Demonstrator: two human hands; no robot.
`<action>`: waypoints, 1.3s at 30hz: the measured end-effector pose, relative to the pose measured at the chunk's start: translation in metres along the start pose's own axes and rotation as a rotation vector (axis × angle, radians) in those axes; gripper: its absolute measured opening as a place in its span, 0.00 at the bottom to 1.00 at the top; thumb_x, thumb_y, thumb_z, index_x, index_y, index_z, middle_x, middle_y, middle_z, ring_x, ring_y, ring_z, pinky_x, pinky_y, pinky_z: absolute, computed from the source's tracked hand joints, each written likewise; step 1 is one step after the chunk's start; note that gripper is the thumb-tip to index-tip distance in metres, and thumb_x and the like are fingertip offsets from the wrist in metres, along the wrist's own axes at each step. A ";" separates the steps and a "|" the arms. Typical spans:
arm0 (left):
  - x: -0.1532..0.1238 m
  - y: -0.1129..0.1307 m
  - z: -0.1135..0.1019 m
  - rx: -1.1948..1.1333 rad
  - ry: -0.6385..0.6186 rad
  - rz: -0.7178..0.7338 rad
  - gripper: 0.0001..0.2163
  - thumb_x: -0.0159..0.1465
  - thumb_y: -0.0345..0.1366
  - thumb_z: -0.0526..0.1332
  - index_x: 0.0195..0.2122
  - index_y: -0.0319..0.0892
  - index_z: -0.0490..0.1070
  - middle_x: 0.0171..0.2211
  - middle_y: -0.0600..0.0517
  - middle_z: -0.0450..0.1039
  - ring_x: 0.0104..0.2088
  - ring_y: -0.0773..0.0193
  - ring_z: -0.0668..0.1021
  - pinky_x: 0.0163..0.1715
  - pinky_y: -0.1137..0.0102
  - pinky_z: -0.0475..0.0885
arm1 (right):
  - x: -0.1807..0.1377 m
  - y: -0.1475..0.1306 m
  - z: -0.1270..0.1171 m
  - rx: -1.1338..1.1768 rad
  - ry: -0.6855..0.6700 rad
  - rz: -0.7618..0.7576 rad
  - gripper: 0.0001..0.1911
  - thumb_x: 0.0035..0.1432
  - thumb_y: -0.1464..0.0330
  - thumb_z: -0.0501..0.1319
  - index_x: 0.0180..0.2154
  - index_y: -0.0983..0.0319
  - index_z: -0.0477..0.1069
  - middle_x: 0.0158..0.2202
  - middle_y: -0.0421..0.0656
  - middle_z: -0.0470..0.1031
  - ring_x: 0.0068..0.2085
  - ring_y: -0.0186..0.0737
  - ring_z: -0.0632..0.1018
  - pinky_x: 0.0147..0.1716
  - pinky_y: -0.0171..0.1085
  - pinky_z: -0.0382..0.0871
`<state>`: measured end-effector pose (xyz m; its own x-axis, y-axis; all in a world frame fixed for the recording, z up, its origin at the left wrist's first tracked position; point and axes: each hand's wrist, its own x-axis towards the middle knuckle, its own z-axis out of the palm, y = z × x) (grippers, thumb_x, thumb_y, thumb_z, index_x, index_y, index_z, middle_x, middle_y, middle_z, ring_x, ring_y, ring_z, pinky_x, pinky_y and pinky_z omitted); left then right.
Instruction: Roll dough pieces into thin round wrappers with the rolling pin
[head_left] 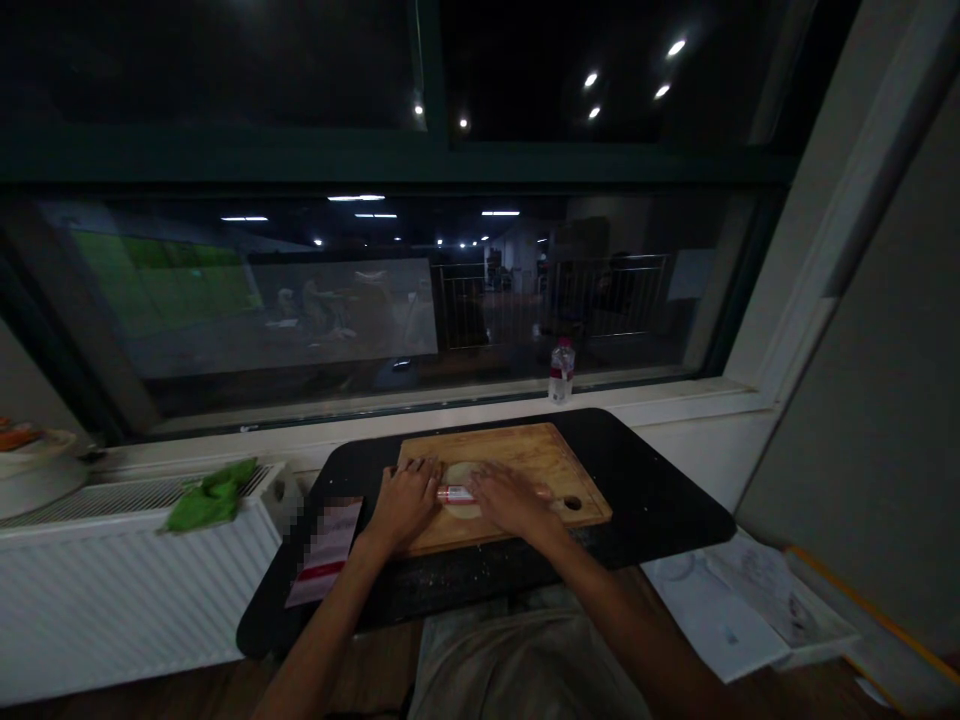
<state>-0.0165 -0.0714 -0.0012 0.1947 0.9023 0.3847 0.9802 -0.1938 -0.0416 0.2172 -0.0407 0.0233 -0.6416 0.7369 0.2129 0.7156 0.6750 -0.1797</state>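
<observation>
A wooden rolling pin (457,494) with a printed label lies across a flattened round of pale dough (463,511) on the wooden cutting board (574,462). My left hand (412,492) is closed over the pin's left end, its fingers curled down. Over the right part of the pin, my right hand (507,494) presses with its palm down, slightly blurred. Both hands hide much of the pin, and parts of the dough are covered too.
The board rests on a black table (645,500) dusted with crumbs. A pink packet (328,550) lies at left. Beyond are a radiator (142,590) with a green cloth (212,497), a bottle (561,372) on the windowsill, and a white box (720,610) at lower right.
</observation>
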 end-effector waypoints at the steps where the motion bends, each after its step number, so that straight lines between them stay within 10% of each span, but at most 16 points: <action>1: 0.001 0.001 0.000 -0.006 0.007 -0.013 0.19 0.76 0.36 0.53 0.65 0.47 0.73 0.62 0.39 0.77 0.61 0.42 0.75 0.56 0.46 0.72 | 0.001 0.009 -0.002 -0.015 0.017 0.053 0.22 0.80 0.62 0.49 0.61 0.59 0.78 0.67 0.52 0.76 0.70 0.55 0.72 0.70 0.55 0.62; 9: 0.021 0.000 0.000 0.010 -0.007 0.013 0.19 0.75 0.35 0.53 0.64 0.48 0.73 0.61 0.38 0.76 0.62 0.40 0.71 0.56 0.45 0.71 | 0.004 0.050 0.003 -0.031 0.002 0.253 0.26 0.78 0.56 0.51 0.68 0.57 0.74 0.72 0.52 0.71 0.74 0.59 0.66 0.72 0.63 0.54; 28: -0.008 0.012 -0.001 0.005 -0.056 -0.092 0.24 0.80 0.39 0.44 0.72 0.48 0.68 0.70 0.44 0.72 0.71 0.47 0.69 0.64 0.49 0.71 | -0.038 0.006 0.003 -0.152 0.205 0.288 0.22 0.78 0.66 0.50 0.64 0.65 0.74 0.64 0.55 0.78 0.64 0.51 0.77 0.64 0.45 0.68; 39: -0.031 0.021 0.001 -0.041 0.024 -0.114 0.24 0.79 0.38 0.46 0.67 0.45 0.74 0.70 0.46 0.73 0.72 0.51 0.72 0.66 0.55 0.72 | -0.059 -0.009 0.009 -0.167 0.255 0.273 0.24 0.78 0.65 0.51 0.67 0.64 0.72 0.67 0.55 0.75 0.67 0.55 0.74 0.69 0.52 0.63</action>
<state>-0.0017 -0.1029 -0.0145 0.0810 0.9099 0.4069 0.9934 -0.1068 0.0411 0.2460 -0.0904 0.0042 -0.3481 0.8410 0.4142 0.8984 0.4255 -0.1087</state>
